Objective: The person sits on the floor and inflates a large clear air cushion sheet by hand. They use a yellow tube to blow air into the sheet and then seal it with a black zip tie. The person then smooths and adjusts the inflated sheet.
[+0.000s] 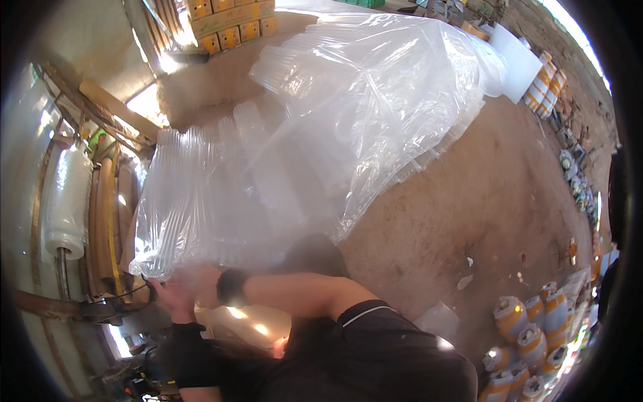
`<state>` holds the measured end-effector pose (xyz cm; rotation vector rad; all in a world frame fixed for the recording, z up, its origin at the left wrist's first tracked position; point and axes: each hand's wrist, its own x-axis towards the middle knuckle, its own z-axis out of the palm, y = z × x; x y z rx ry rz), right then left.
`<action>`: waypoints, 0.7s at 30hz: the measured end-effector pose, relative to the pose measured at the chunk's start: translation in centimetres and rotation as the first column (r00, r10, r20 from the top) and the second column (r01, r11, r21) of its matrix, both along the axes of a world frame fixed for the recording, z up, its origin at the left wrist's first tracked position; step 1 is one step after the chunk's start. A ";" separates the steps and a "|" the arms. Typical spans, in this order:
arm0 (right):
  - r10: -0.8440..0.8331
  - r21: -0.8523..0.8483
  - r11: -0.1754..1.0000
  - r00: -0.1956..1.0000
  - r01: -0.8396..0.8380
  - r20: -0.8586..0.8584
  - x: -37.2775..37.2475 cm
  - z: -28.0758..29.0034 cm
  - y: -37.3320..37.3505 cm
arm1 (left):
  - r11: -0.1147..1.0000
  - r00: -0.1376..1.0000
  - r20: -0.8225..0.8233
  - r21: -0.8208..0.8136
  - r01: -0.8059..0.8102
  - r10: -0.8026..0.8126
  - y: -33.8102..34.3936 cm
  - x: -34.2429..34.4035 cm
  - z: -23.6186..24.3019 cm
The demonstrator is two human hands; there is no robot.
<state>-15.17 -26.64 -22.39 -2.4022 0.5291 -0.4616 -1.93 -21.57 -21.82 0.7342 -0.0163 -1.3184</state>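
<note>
- Yellow-orange cardboard boxes (230,37) are seen stacked at the upper left.
- Beside these boxes, a long-handled tool with a dark head (184,56) is placed.
- At the top edge, a green crate (365,3) is partly shown.
- At the upper right, a large white object (516,63) is seen; just beside it, white bundles with orange bands (547,86) are gathered.
- At the lower right, more banded bundles (532,343) are grouped closely together.
- By small pale scraps (465,282), the brown floor (482,187) is dotted.
- At the left, a wooden plank (112,107) is held slantwise.
</note>
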 end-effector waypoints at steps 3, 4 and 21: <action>-0.014 0.099 0.995 0.992 0.002 0.123 -0.4 0.8 0.6 | 0.983 0.649 0.738 0.140 0.115 -0.181 -1.1 5.1 -3.1; -0.024 0.112 0.994 0.986 0.005 0.163 -0.8 0.8 0.9 | 0.978 0.594 0.776 0.175 0.118 -0.210 -1.6 6.5 -3.9; -0.087 0.203 0.941 0.771 0.272 -0.631 -17.1 -14.2 3.6 | 0.995 0.991 0.130 0.095 -0.029 0.017 -5.8 9.8 -1.1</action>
